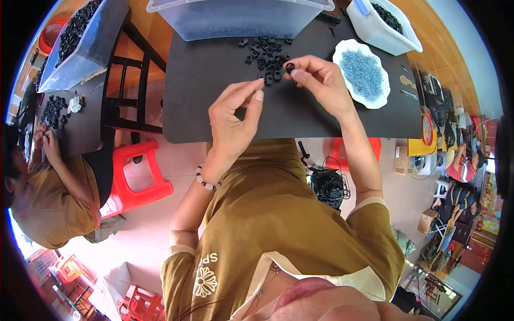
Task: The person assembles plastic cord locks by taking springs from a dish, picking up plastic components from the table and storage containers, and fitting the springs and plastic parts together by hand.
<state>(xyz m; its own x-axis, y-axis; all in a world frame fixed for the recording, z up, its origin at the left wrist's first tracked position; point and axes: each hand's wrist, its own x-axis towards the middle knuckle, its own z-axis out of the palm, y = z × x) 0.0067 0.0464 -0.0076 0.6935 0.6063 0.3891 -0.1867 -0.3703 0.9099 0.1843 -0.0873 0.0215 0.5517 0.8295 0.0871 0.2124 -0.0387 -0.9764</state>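
Observation:
My right hand (321,80) pinches a small round black plastic part (290,68) between thumb and fingertips, just above the table. Opposite it, my left hand (235,112) is curled in a loose pinch with thumb and fingertips close together. Anything between those fingertips is too small to make out. Beyond both hands, a loose pile of small black plastic parts (262,52) is spread on the dark table (187,101). Right of my right hand, a white scalloped plate (378,100) holds a heap of tiny shiny bluish pieces (361,75).
A clear plastic bin (235,24) stands at the table's far edge, and a white tub (401,44) of black parts is at far right. On the left, another person (59,198) works at a second table beside a red stool (142,179). A black bundle (326,187) lies below.

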